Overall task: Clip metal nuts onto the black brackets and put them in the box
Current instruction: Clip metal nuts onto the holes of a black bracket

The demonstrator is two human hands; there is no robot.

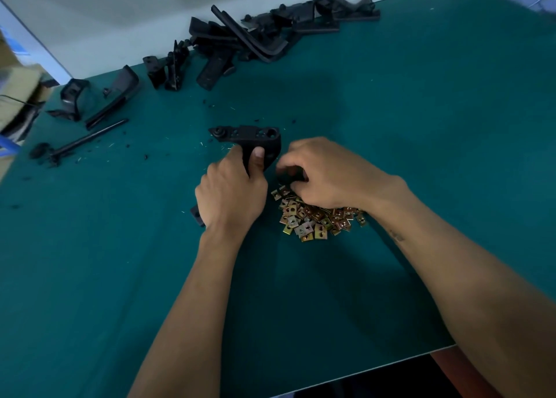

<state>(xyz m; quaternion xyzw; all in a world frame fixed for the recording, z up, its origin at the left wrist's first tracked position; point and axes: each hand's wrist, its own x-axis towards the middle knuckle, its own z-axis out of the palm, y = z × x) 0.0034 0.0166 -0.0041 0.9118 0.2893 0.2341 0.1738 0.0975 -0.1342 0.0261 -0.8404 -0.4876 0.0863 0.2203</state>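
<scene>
My left hand (230, 190) grips a black L-shaped bracket (249, 137) in the middle of the green table, thumb pressed on its face; the bracket's lower end shows below my wrist. Just to its right, my right hand (325, 172) hovers over the top of a pile of brass-coloured metal nuts (313, 220), fingers curled down. Whether those fingers pinch a nut is hidden by the hand itself.
Several more black brackets (249, 36) lie heaped along the far edge of the green table (421, 126). A few loose black parts (99, 96) and a rod (87, 138) lie at far left. Cardboard boxes (18, 90) stand beyond the left edge. Small black crumbs dot the mat.
</scene>
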